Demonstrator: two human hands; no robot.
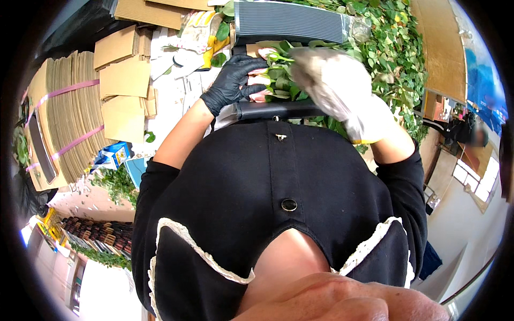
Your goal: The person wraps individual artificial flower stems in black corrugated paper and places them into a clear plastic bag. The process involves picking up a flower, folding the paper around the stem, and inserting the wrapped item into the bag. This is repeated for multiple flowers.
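Note:
Several pink roses (259,80) lie side by side, heads to the left and leafy stems to the right, between two dark ridged panels. My left hand (230,81), in a black glove, is at their heads. Its fingers and thumb are spread apart and touch the blooms. My right hand (334,83), in a whitish glove, is over the stems and partly smeared by motion. A pale pink rose (266,53) at the far side of the row has its green stem running to my right fingertips, which appear closed on it.
A grey ridged panel (289,22) stands beyond the roses, and a black padded edge (278,109) runs nearest my body. Cut foliage (391,59) heaps up at right. Strapped cardboard sheets (69,112) and loose cardboard pieces (126,77) stand left. A yellow-and-white glove (203,37) lies far left.

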